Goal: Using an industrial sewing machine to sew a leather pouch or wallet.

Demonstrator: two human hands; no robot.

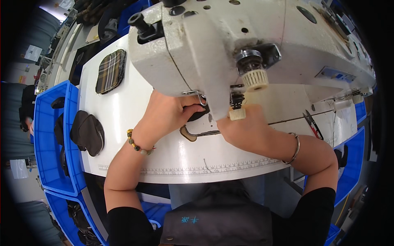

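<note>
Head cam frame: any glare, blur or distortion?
Head view: pale glare on the white tabletop; fisheye bends the printed ruler and leaves the picture's corners black; the right hand looks slightly blurred, the left hand sharper.

A bulky white metal sewing machine head is overhanging the glossy white counter, blocking reach from above, while a ribbed cream knob is jutting out above the right hand. The left hand is crowding the space under its front end. Bare counter is lying open between the forearms and left of the left one, where a flat dark fabric stack is narrowing passage toward a blue plastic bin. Red-handled metal snips are obstructing the right side.
</note>
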